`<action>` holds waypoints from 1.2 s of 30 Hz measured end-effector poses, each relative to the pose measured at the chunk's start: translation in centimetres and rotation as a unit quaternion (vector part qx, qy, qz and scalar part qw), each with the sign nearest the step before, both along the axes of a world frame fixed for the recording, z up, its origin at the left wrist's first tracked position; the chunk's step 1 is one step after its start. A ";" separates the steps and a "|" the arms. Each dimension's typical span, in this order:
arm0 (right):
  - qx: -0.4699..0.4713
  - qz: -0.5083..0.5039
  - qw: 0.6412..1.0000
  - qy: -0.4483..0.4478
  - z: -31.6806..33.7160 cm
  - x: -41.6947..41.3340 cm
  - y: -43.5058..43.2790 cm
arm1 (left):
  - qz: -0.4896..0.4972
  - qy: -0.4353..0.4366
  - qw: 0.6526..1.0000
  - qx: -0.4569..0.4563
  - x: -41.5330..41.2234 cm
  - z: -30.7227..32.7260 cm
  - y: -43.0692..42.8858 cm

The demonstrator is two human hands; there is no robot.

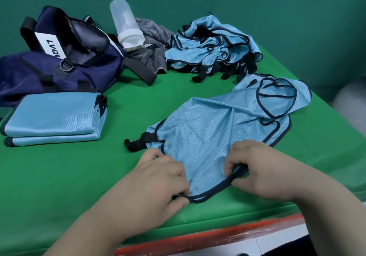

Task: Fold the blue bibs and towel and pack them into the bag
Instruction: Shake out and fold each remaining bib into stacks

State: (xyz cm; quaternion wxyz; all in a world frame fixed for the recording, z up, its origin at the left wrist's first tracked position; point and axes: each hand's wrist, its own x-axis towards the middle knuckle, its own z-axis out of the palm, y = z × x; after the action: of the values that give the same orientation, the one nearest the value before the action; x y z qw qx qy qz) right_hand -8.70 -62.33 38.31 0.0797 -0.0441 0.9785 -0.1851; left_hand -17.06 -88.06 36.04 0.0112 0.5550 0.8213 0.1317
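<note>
We have both hands on the near hem of one bib (213,129). Left hand (158,178) is knuckles up, fingers curled, pinching the dark trim at one corner. Right hand (257,168) mirrors it, pinching the trim at the other corner. Held so, probably, to pull the hem taut and square before folding. The bib spreads away from our fingers, neck loop farthest. Beyond the left hand: folded bibs (53,117) stacked, ready for the bag (49,65) behind them. Beyond the right: unfolded pile (212,52). Between bag and pile, the towel (152,53) under a bottle (126,24).
</note>
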 end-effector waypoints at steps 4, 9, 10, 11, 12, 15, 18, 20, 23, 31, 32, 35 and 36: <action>0.000 0.003 1.000 0.000 -0.1 0.1 -0.2 | 0.036 -0.013 0.998 0.045 -0.1 0.3 0.1; -0.004 0.002 1.000 0.028 -0.3 -0.3 -0.8 | 0.130 -0.087 0.977 0.145 -0.3 0.7 -0.2; -0.006 0.000 0.999 0.042 -0.4 -0.4 -0.9 | 0.155 -0.110 0.967 0.170 -0.3 0.9 -0.2; -0.005 -0.001 0.998 0.061 -0.5 -0.5 -1.0 | 0.175 -0.131 0.956 0.195 -0.3 1.1 -0.3; -0.006 -0.003 0.996 0.083 -0.6 -0.6 -1.0 | 0.192 -0.147 0.946 0.217 -0.3 1.3 -0.4; -0.047 -0.029 0.989 0.139 -0.5 -0.7 -1.3 | 0.221 -0.169 0.928 0.246 -0.6 1.8 -0.8; -0.076 -0.051 0.982 0.166 -0.2 -0.7 -1.4 | 0.235 -0.195 0.910 0.279 -1.4 2.2 -1.5; -0.085 -0.074 0.979 0.170 -0.1 -0.7 -1.1 | 0.236 -0.233 0.894 0.303 -2.3 2.3 -2.4; -0.099 -0.117 0.974 0.167 -0.1 -0.6 -0.4 | 0.254 -0.276 0.856 0.355 -3.3 2.3 -3.7; -0.125 -0.167 0.954 0.216 0.6 -0.3 -0.7 | 0.316 -0.236 0.870 0.297 -4.2 1.6 -4.6; -0.124 -0.167 0.953 0.221 0.7 -0.3 -0.7 | 0.317 -0.225 0.872 0.296 -4.3 1.5 -4.7; -0.115 -0.168 0.956 0.213 0.8 -0.3 -0.3 | 0.331 -0.198 0.870 0.306 -4.8 1.4 -5.1; -0.112 -0.170 0.956 0.209 0.8 -0.2 -0.1 | 0.340 -0.202 0.864 0.312 -5.0 1.3 -5.2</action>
State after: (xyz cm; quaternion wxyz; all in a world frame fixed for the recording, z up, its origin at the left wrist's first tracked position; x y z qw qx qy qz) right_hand -8.95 -62.44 39.14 -0.1645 0.0769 0.9393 -0.2912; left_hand -22.07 -93.24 37.36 -0.0429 0.1775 0.8547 0.4860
